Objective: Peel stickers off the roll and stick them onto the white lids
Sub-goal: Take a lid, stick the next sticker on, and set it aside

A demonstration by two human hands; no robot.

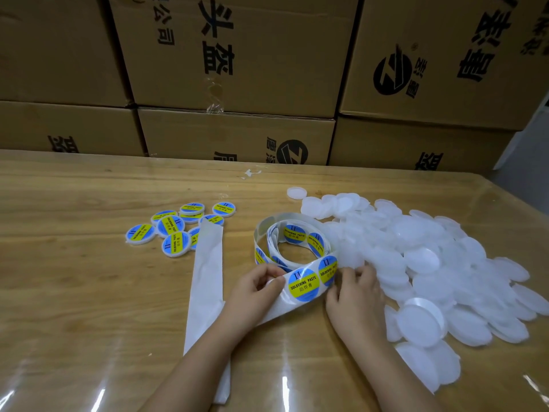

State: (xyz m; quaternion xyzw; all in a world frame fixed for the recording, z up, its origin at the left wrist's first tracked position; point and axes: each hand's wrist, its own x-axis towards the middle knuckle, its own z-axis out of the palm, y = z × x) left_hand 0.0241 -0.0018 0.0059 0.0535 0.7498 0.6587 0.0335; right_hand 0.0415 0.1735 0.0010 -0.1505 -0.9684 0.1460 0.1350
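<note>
A loose roll of round blue-and-yellow stickers (292, 242) lies at the middle of the wooden table (74, 278). Its backing strip runs toward me, and my left hand (255, 288) pinches that strip just left of a sticker (303, 284). My right hand (355, 295) has its fingertips at the strip beside the following sticker (327, 270), at the edge of a big heap of plain white lids (430, 272) on the right. Several lids with stickers on them (175, 228) lie grouped at the left. Whether the right hand holds a lid is hidden.
The bare backing strip (206, 281) trails from the stickered lids down to the table's near edge. Stacked cardboard boxes (237, 69) wall off the far side of the table. A scrap of clear film (251, 173) lies near the back edge.
</note>
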